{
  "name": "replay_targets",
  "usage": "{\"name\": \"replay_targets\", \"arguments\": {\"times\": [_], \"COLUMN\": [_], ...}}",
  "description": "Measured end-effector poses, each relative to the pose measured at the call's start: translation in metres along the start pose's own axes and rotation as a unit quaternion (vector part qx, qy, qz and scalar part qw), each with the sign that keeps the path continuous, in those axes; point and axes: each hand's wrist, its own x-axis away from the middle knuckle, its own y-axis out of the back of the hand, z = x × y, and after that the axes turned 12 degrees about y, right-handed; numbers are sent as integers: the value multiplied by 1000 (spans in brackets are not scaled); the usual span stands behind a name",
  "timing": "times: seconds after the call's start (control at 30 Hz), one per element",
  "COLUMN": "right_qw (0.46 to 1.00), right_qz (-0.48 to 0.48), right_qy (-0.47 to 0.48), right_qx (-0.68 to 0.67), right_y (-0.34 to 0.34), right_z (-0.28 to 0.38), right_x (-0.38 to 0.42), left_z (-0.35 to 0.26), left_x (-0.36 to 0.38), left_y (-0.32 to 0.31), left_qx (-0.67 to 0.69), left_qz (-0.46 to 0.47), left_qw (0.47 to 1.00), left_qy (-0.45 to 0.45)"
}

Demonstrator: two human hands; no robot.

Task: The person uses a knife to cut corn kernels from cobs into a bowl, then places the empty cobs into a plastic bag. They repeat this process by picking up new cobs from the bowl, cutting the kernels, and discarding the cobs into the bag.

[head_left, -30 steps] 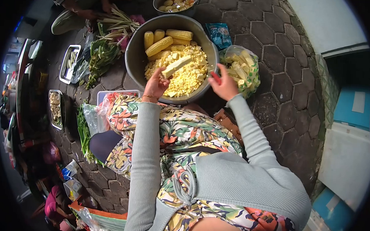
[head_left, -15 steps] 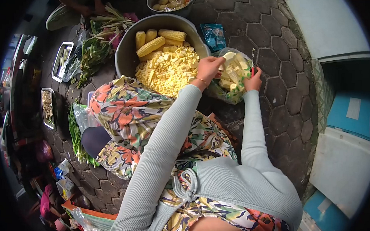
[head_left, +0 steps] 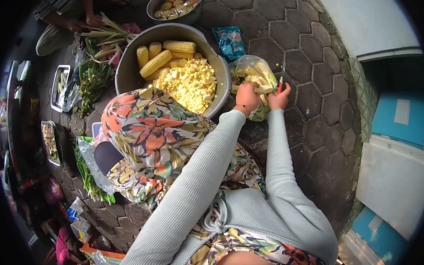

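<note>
My left hand is closed round a pale, stripped corn cob at the mouth of a clear plastic bag. Beside it, my right hand grips a red-handled knife; its blade is hard to make out. More pale cobs and cut pieces lie in the bag, which rests on the paving. Left of my hands stands a large grey basin. It holds loose cut corn kernels, with several whole yellow corn cobs on the far side.
A teal packet lies beyond the bag. Behind the basin is a metal pot of potatoes. At upper left, another person's hands are at leafy stalks. Trays and green onions lie leftward; white-and-blue units stand right.
My left hand has drawn back toward me and closer to my right hand, bringing the pale cob near the knife. The view has shifted, so the basin sits further left.
</note>
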Motion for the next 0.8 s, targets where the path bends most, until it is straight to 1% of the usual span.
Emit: {"name": "replay_targets", "arguments": {"times": [0.03,0.07,0.1,0.13,0.17,0.23,0.27,0.3,0.33,0.37,0.43,0.47,0.5,0.57,0.63,0.67,0.7,0.73,0.77,0.8], "right_qw": [1000,999,996,996,992,993,993,992,989,989,989,985,984,971,964,959,952,936,920,913], "right_qz": [8,-11,-72,-60,-93,-71,-54,-37,-39,-33,6,20,25,40,72,100,129,161,196,212], "right_qy": [-23,-16,53,14,68,37,45,53,79,80,99,100,102,134,133,121,110,102,94,84], "right_qx": [-3,-28,-2,-57,-53,-88,-98,-108,-117,-120,-113,-137,-141,-195,-216,-236,-257,-295,-325,-339], "right_y": [5,7,19,22,24,47,53,55,55,55,55,53,46,30,18,10,1,-9,-17,-25], "right_z": [-3,-15,-5,-14,-22,13,20,25,27,29,38,44,49,59,87,98,107,114,121,129], "right_x": [0,-2,-1,-4,-3,4,7,10,11,13,15,16,17,15,21,26,29,32,37,43], "left_z": [0,0,-1,-5,-5,-2,2,6,9,13,12,13,20,36,39,37,45,54,68,85], "left_x": [-1,-2,-4,-4,-5,-8,-8,-4,-4,-7,-11,-16,-26,-49,-57,-59,-67,-72,-77,-81], "left_y": [2,3,5,6,5,-5,-11,-14,-16,-18,-7,1,9,29,70,92,109,125,146,166], "left_qx": [-1,-22,-42,-32,-30,-41,-42,21,82,81,112,122,119,155,148,112,67,50,-3,-61], "left_qz": [-3,22,45,97,92,200,195,155,113,109,35,-19,-24,-132,-137,-163,-219,-249,-260,-269], "left_qw": [1000,1000,998,994,995,979,980,987,988,989,990,989,990,975,974,976,966,962,960,954], "left_qy": [2,-3,-6,26,34,-13,-7,-36,-66,-61,-75,-81,-77,-91,-101,-90,-119,-101,-108,-118]}}
